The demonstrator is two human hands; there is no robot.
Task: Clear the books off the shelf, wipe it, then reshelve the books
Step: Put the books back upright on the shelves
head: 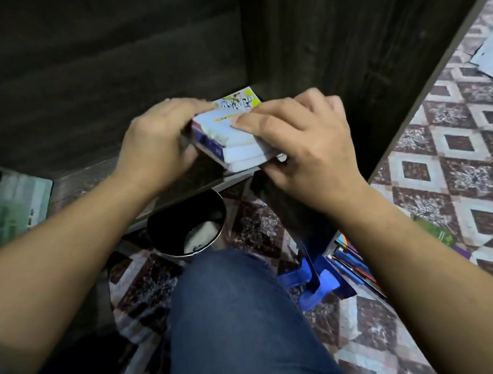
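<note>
both hands clamp a small stack of books (232,137) at the shelf (127,174) front, left hand (157,145) on one end, right hand (297,154) on the other; squeezed unevenly, loose volumes could slip and drop toward the bin (185,231) below.

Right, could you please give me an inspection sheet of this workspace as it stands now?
Surface: dark wooden shelf, grain showing.
Job's things: stack of books at the shelf's front edge; more books low at right; white cloth in a black bucket.
Clutter: blue plastic stool; green packet at left.
Grips: left hand and right hand both hold the stack.
Cables: nothing seen.
Surroundings: patterned tile floor.
</note>
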